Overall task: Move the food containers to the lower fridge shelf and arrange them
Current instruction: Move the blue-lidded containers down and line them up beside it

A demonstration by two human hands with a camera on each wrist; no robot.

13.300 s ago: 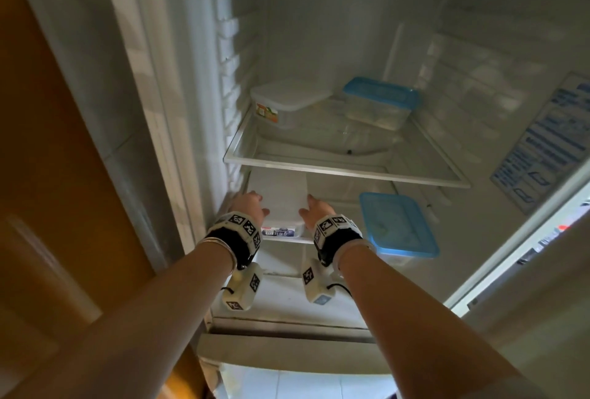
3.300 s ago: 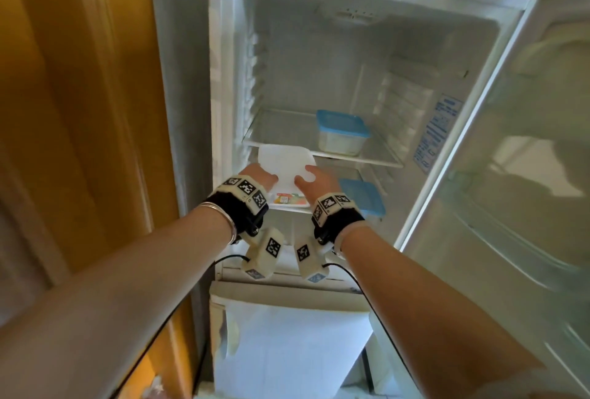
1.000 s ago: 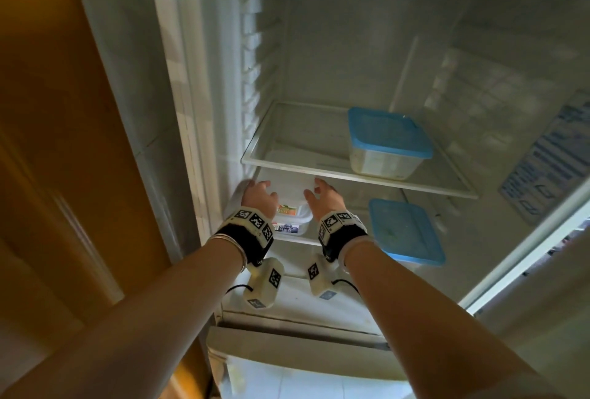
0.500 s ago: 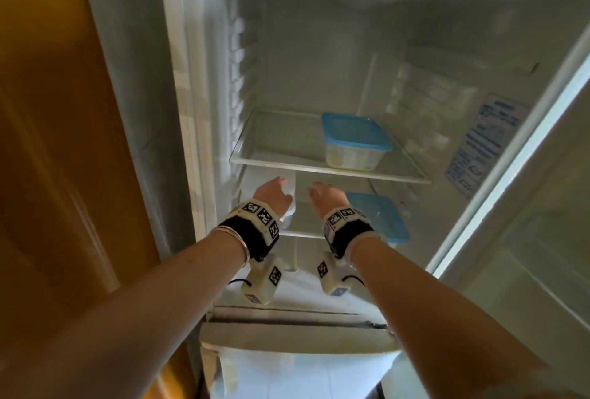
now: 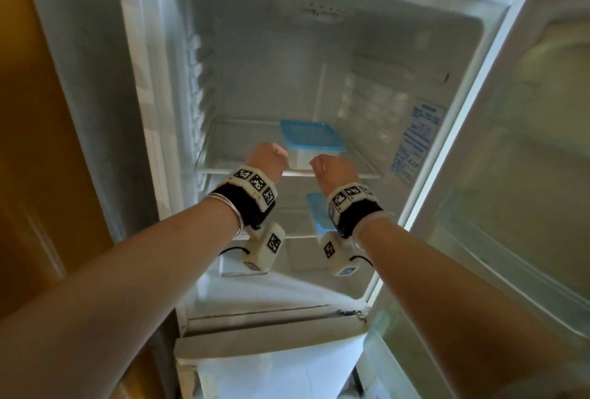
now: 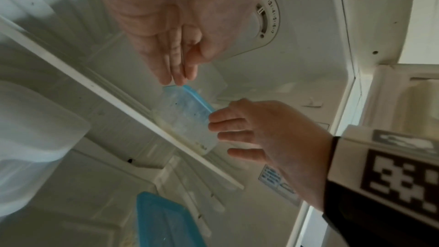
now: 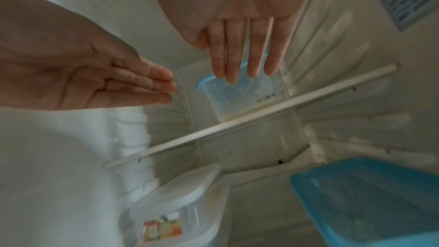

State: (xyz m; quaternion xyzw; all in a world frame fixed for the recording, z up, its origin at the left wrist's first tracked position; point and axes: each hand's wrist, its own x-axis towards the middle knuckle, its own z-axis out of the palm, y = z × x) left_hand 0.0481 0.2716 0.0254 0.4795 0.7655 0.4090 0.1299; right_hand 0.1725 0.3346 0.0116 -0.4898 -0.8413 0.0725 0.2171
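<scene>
Just beyond both hands sits the last blue-lidded container (image 5: 311,146) on the upper shelf (image 5: 367,172). Left hand (image 5: 265,160) and right hand (image 5: 333,172) flank it, fingers straight, empty, likely poised to lift it down.

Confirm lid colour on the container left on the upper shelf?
Blue lid over a clear container; it shows best in the head view.
</scene>
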